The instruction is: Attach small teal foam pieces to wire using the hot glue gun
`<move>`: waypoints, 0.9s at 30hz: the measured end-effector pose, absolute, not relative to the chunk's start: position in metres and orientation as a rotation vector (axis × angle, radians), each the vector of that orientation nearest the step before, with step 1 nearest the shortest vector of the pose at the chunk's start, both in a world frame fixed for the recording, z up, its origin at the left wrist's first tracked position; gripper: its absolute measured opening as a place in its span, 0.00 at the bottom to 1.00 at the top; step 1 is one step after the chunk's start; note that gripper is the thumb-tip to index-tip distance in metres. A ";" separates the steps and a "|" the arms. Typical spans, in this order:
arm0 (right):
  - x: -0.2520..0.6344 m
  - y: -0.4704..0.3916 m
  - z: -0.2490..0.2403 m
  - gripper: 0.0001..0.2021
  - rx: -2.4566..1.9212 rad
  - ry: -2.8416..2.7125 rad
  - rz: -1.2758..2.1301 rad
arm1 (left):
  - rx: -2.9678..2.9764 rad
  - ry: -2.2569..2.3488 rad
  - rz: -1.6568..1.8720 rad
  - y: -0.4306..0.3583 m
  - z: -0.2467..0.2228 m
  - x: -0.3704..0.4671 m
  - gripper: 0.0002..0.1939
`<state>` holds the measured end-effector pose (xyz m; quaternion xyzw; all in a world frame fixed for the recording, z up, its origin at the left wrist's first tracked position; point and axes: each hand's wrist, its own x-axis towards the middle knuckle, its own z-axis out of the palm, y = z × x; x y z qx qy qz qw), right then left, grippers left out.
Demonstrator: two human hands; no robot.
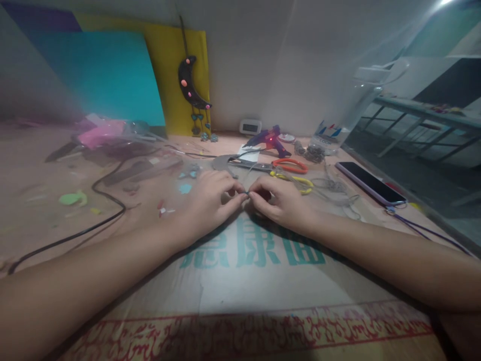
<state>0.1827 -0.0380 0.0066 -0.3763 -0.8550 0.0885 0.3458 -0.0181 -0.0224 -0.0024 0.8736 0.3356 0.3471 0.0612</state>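
Now my left hand [210,200] and right hand [280,200] meet fingertip to fingertip, each grip pinched shut on a tiny dark bead-like bit [247,192] just before the yellow-handled pliers [295,179] on the cardboard-covered surface [240,281]. I judge the fiddly joining underway; next calls for steady, fine pressure.

Under the fingers [240,196], matt printed cardboard [255,281] covers the bench. Beyond them lie metal pliers with glossy orange plastic handles [290,165]; right, a glossy glass-faced phone [370,183].
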 end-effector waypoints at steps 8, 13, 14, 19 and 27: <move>0.185 -0.035 0.003 0.07 -0.905 -2.294 0.138 | 2.645 1.014 1.028 -0.025 0.000 -0.016 0.05; 0.186 -0.033 -0.002 0.06 -0.902 -2.332 0.094 | 2.699 1.011 0.991 -0.024 0.000 -0.016 0.05; 0.186 -0.033 -0.002 0.06 -0.894 -2.338 0.086 | 2.708 1.010 0.978 -0.024 -0.001 -0.016 0.05; 0.183 -0.034 -0.003 0.07 -0.879 -2.367 0.073 | 2.726 1.023 0.924 -0.025 -0.001 -0.016 0.05; 0.181 -0.033 -0.002 0.07 -0.852 -2.369 0.047 | 2.687 1.038 0.933 -0.026 0.000 -0.014 0.05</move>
